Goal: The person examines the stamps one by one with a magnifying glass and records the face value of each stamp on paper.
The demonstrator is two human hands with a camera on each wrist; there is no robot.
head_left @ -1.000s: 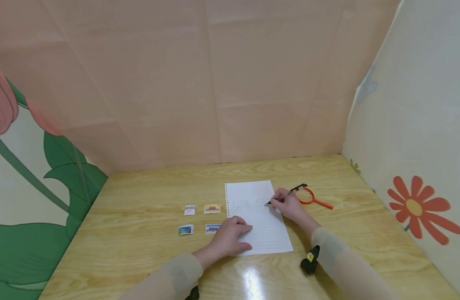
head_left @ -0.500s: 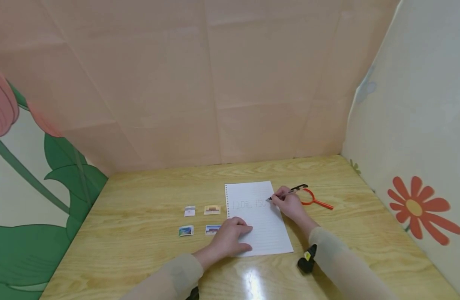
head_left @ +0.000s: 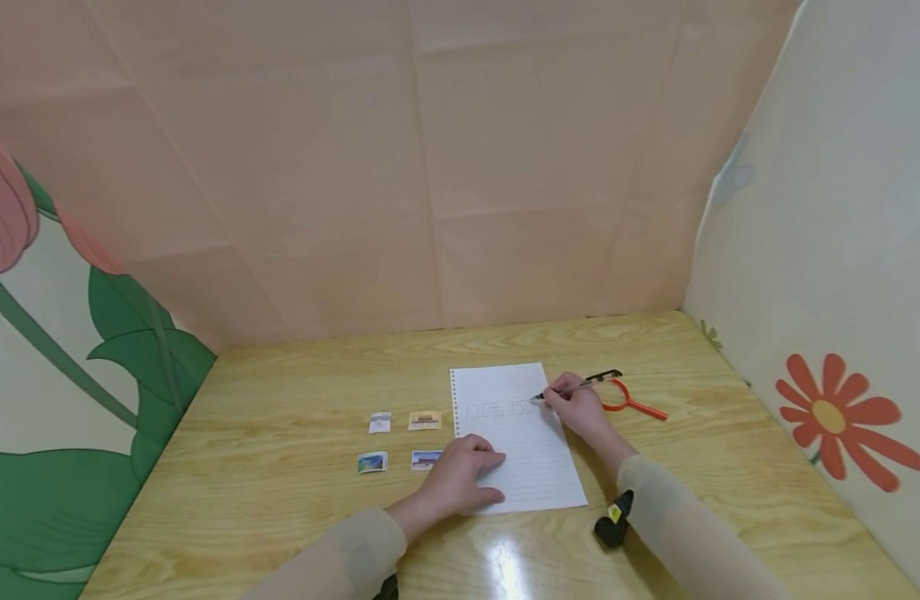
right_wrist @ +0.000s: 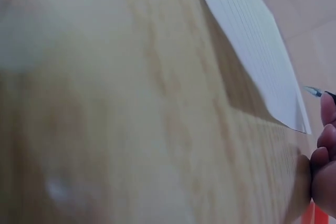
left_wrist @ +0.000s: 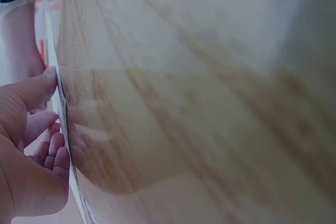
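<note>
A lined white sheet (head_left: 531, 467) with punched holes down its left edge lies on the table. Handwriting that reads roughly "120元 150" runs across its upper part. My right hand (head_left: 580, 412) pinches a black-capped pen (head_left: 591, 381), its tip near the end of the writing; in the right wrist view the pen's tip (right_wrist: 312, 91) shows beyond the fingers. On the sheet's lower left rests my left hand (head_left: 463, 475), thumb and fingers spread apart and relaxed. Its fingers partly cover a small stamp-like picture (head_left: 424, 459).
Left of the sheet lie more small stamp-like pictures: a yellowish one (head_left: 425, 420), a pale one (head_left: 380, 422) and a blue-green one (head_left: 372, 462). An orange-red magnifying glass (head_left: 643, 408) lies beside the right hand. Walls border the wooden table (head_left: 280, 500) at the back and right.
The right hand has shifted slightly with the pen, and more strokes show at the end of the writing. The left hand has stayed in place on the sheet.
</note>
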